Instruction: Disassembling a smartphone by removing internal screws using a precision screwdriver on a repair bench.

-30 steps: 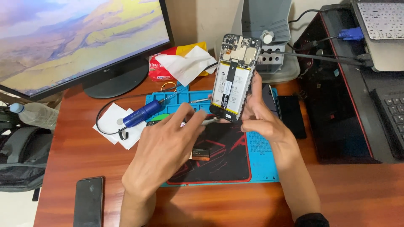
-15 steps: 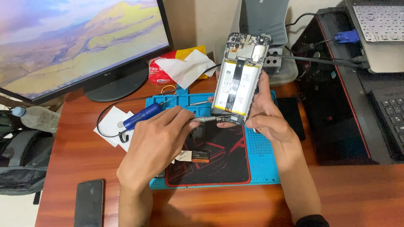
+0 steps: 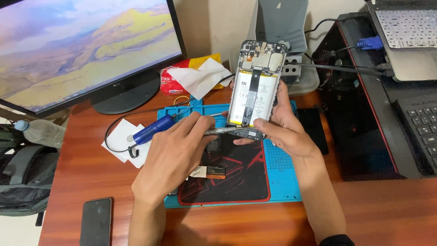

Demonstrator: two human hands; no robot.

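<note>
So here we've got an opened phone (image 3: 255,89) held up on end above the blue repair mat (image 3: 282,168), back cover off, with the battery and the board at the top facing us. Our right hand (image 3: 284,132) is wrapped around its lower end from the right side, fingers closed on the frame and thumb lying across the bottom edge. Our left hand (image 3: 175,155) comes in from the left with its fingers pinched shut on a thin metal tool (image 3: 225,130), which lies roughly level and has its tip right at the bottom of the phone, touching or just about touching the lower part there. We can't tell exactly which bit it's on, it's too small.

Under the hands the mat has a black and red pad (image 3: 236,177) set in it, and a small dark part with a pale tab (image 3: 210,171) lies on that pad just below the left hand. A blue electric screwdriver (image 3: 152,130) rests across the mat's left edge, its black cable looping over some white paper (image 3: 122,139) on the wooden bench (image 3: 86,168).

Further off: a monitor (image 3: 82,50) at the back left showing a landscape, a red and yellow tissue pack (image 3: 189,77) beside its stand, a clear plastic bottle (image 3: 41,132) lying at the left edge, and another dark phone (image 3: 96,222) face down near the front left. A keyboard (image 3: 421,132) sits on the right, well apart from the hands.
</note>
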